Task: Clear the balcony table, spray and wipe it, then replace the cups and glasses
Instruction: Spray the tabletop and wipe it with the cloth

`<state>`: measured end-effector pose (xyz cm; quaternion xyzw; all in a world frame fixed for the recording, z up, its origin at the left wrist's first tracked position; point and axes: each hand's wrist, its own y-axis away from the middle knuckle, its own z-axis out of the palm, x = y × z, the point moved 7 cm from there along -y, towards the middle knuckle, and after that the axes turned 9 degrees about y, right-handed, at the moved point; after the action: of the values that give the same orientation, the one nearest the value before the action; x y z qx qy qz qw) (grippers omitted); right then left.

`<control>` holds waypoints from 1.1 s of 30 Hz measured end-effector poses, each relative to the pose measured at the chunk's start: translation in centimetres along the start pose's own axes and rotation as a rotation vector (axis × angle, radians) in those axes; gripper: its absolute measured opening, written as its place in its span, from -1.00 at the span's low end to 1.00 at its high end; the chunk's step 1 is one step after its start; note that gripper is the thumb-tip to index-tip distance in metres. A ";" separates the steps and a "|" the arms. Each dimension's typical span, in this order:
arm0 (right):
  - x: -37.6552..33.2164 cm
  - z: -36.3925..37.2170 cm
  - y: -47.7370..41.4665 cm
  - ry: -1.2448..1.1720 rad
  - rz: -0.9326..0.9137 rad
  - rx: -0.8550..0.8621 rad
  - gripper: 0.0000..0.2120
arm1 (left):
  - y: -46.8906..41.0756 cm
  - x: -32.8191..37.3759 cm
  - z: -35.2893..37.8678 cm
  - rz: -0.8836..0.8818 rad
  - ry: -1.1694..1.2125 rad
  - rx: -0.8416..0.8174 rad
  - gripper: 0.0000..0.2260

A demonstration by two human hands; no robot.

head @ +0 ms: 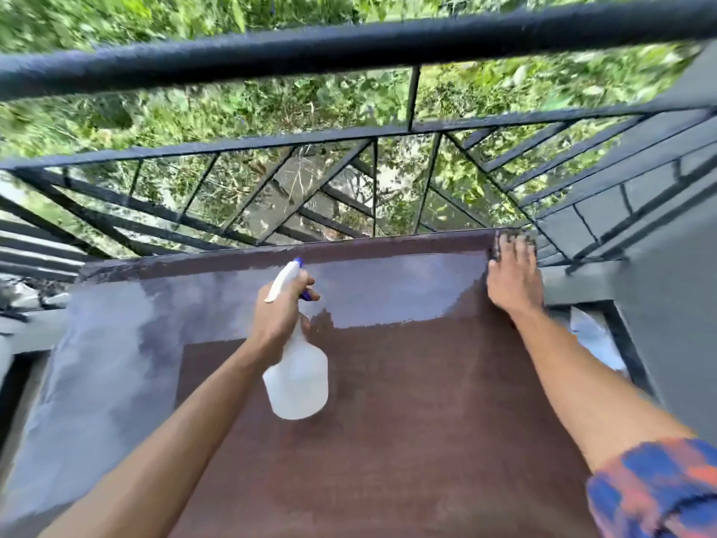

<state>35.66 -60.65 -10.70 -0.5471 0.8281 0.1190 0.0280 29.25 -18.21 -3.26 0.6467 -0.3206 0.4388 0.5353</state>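
Note:
The dark brown balcony table (407, 401) fills the lower middle of the view, glossy with sky glare on its far and left parts. My left hand (281, 316) grips the neck of a white translucent spray bottle (298, 382) with a white and blue trigger head, held above the table's middle with the nozzle toward the far edge. My right hand (514, 281) lies palm down at the table's far right corner, fingers spread, with a dark cloth (518, 239) showing at the fingertips. No cups or glasses are in view.
A black metal railing (349, 44) with slanted bars runs just beyond the table's far edge, green plants behind it. A grey wall (667, 289) stands at the right. The balcony floor (597, 343) shows beside the table's right side.

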 end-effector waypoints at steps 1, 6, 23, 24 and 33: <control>1.7 0.0 0.8 -0.025 0.045 0.007 -0.45 | 0.2 -0.1 0.8 -0.007 0.008 -0.013 -0.75; 4.9 0.7 7.8 -0.019 0.177 0.104 -0.47 | 1.3 -0.2 4.0 -0.007 0.012 -0.074 -0.78; -26.1 9.1 27.0 0.097 -0.884 -0.167 -0.43 | 7.2 -2.4 -5.8 -0.004 0.058 0.072 -0.73; -24.9 9.2 28.6 0.089 -0.957 -0.138 -0.44 | 7.5 -2.6 -6.4 -0.014 0.070 0.077 -0.76; 2.0 2.5 17.5 0.040 -0.140 0.103 -0.47 | 10.2 -4.2 -6.6 -0.084 0.096 -0.004 -0.69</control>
<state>18.68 -55.30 -10.59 -0.6038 0.7932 0.0631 0.0478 17.07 -14.28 -2.62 0.6365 -0.2682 0.4459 0.5694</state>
